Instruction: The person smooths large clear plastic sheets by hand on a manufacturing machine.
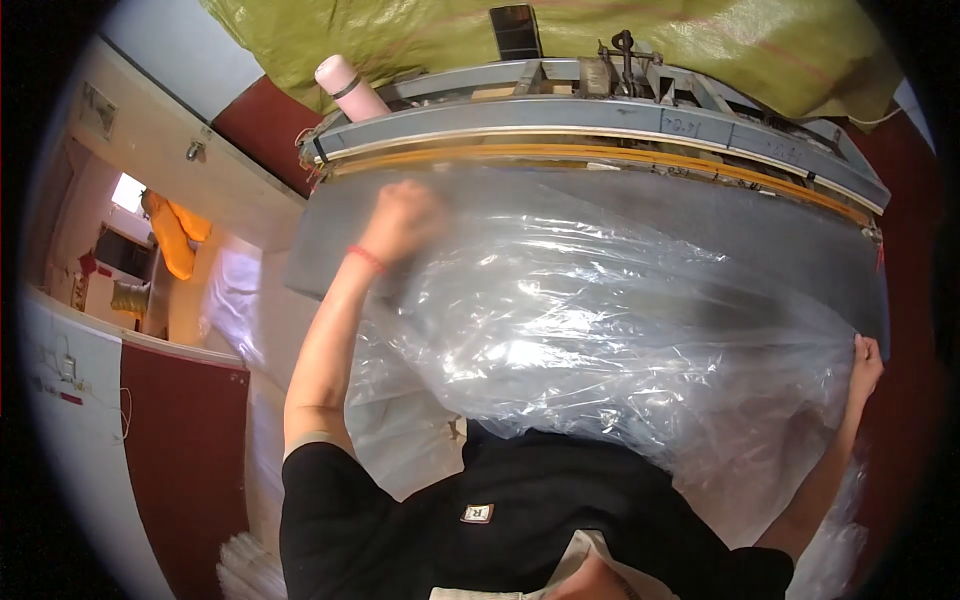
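A wide clear plastic sheet [540, 310] lies wrinkled and shiny over a grey worktop [800, 240] and hangs down toward my body. At the sheet's right edge, by the worktop's right corner, the fingers of my right hand [867, 366] pinch the plastic. My left hand [402, 220], with a red band at its wrist, is raised over the left part of the worktop. It is closed in a fist and partly smeared by motion; the sheet's upper left edge seems to run into it, but the fingertips are hidden.
Behind the worktop runs a long grey metal frame [560, 112] with an orange strip [600, 155] and a metal clamp [627, 65]. A pink bottle [350, 88] and a dark phone [516, 32] stand there. Green-yellow sheeting [700, 35] hangs behind; a door [180, 140] is at left.
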